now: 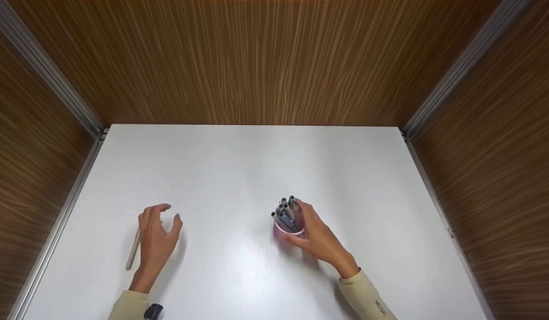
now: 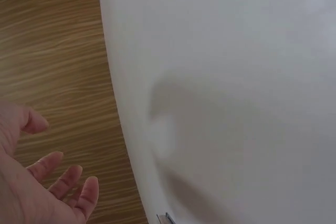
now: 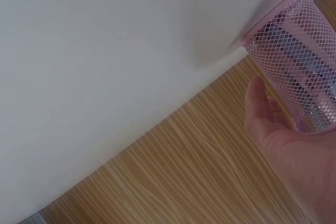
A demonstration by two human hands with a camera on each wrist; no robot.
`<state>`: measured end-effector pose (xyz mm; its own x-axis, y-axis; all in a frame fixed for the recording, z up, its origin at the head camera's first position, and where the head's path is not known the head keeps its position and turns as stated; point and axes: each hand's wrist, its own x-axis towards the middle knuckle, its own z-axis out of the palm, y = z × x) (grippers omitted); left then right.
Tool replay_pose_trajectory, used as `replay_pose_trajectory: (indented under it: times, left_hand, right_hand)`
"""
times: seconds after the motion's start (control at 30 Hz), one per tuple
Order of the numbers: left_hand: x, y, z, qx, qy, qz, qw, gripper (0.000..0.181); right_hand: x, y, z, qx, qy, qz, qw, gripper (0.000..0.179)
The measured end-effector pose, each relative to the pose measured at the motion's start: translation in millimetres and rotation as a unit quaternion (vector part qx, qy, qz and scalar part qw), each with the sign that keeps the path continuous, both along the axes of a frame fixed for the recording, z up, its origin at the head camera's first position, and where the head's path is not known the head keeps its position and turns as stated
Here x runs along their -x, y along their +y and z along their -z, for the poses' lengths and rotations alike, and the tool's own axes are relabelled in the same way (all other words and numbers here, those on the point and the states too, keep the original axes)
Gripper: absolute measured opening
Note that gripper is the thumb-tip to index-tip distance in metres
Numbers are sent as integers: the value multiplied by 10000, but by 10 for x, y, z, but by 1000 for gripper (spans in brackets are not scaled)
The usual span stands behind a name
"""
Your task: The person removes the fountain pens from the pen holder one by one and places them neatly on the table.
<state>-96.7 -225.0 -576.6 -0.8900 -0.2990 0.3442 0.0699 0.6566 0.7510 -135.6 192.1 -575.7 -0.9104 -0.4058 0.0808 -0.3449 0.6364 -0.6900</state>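
A pink mesh pen holder [image 1: 288,234] stands on the white table with several grey pens [image 1: 285,213] upright in it. My right hand [image 1: 318,235] holds it from the right, the thumb across the near side at the rim and the fingers round the far side. Through the mesh in the right wrist view, the pens [image 3: 302,51] show inside the holder [image 3: 286,77]. My left hand [image 1: 156,242] is over the table's left part, thumb and fingers loosely curved with nothing between them. Beside it lies a slim grey pen [image 1: 133,254], partly hidden by the hand.
The white table [image 1: 221,178] is bounded by a brown wood-grain panel [image 1: 256,62] at the back and similar panels at both sides. Metal rails [image 1: 56,235] run along the side edges. A dark watch [image 1: 153,311] is at my left cuff.
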Motion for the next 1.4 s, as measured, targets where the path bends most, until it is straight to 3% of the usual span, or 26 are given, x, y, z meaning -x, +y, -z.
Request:
replay_pose_trajectory:
  times: [0.37, 0.73, 1.4]
  left_hand:
    - [6, 290, 100, -213, 506, 844, 9949, 32]
    - [53, 589, 106, -346, 433, 1592, 9857, 40]
    - [61, 1073, 211, -604, 544, 2412, 9671, 47]
  right_hand:
    - [-5, 4, 17, 75, 68, 38, 9999, 102]
    - [-13, 9, 19, 102, -151, 111, 9998, 104]
    - [-21, -22, 5, 142, -201, 121, 9996, 105]
